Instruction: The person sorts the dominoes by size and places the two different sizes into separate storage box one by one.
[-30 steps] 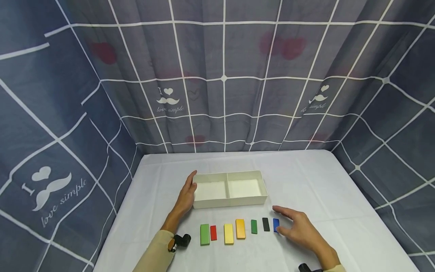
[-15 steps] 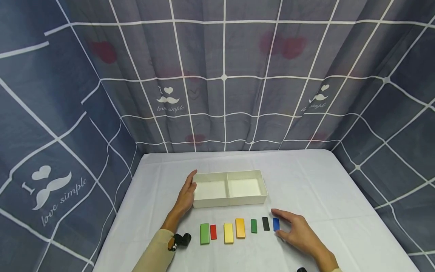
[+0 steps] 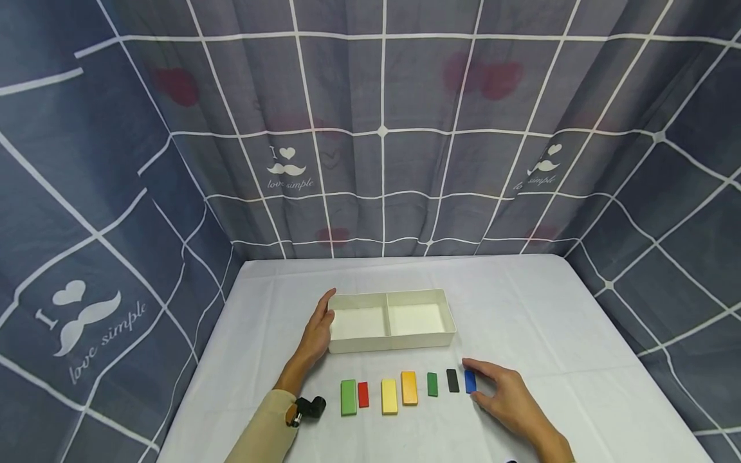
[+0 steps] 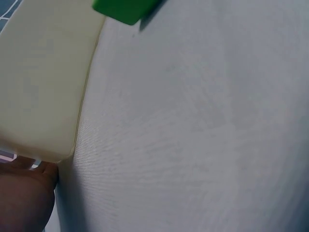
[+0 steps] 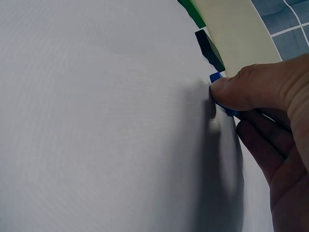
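A cream two-compartment box (image 3: 392,343) lies on the white table, and my left hand (image 3: 314,335) rests along its left end with the fingers nearly straight. In the left wrist view that hand (image 4: 26,195) touches the box's end wall (image 4: 46,82). My right hand (image 3: 515,399) pinches the blue block (image 3: 470,381) by its ends between thumb and index finger. The right wrist view shows the thumb of this hand (image 5: 270,111) against the blue block (image 5: 216,77), partly hiding it.
Left of the blue block stand a black block (image 3: 453,381), a dark green one (image 3: 432,384), an orange one (image 3: 408,388), a yellow one (image 3: 390,397), a red one (image 3: 363,395) and a light green one (image 3: 348,397). A grey checked curtain (image 3: 347,161) surrounds the table (image 3: 521,289).
My right hand's index finger has moved slightly down and left, to the top end of the blue block, and the hand now pinches it. The left hand and box stay put.
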Demonstrator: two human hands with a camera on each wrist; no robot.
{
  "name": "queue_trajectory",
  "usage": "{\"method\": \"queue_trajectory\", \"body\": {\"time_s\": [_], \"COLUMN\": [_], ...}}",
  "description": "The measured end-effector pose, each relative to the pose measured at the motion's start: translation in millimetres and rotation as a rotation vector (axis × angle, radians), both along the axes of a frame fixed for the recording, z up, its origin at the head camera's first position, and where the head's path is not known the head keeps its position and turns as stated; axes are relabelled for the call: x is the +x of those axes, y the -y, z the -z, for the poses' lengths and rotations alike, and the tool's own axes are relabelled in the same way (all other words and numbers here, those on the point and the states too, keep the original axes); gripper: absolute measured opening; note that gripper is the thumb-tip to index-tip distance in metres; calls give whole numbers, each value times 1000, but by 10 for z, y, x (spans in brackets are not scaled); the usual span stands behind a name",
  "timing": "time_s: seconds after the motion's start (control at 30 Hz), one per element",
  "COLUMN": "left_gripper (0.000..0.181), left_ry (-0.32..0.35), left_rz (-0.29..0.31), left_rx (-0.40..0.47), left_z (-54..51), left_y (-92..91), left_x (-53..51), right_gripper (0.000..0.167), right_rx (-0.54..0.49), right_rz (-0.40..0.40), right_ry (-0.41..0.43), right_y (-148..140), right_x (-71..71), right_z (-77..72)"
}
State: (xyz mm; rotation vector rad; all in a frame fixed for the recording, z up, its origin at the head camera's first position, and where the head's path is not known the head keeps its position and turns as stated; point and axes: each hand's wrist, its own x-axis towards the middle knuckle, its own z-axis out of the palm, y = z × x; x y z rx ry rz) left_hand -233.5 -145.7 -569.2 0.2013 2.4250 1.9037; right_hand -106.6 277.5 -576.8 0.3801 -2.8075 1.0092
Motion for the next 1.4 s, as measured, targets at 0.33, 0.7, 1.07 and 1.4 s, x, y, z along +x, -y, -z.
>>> {"method": "queue_trajectory", "body": {"time_s": [0.33,0.7,1.07,1.4], "left_gripper": [55,56,56,56], "left_ry": [3,19,16,12], "left_rz": [-8,-15,-15,-14], "left_rx": [2,-7,-3,-21], "left_z": [-26,-1,-17,-24], "left_y": [-15,-25,-24,-15], "left_x": [20,13,11,8], "right_gripper": [62,63,63,60], "right_rx": [2,22,63,79], "right_rz": [7,-6,-67,-141], "right_ry": [-11,-4,-126,-181], "right_y": [4,-9,-82,-128], "right_x": [1,-40,-157,-323], "right_z": [2,-138,-336,-537]}}
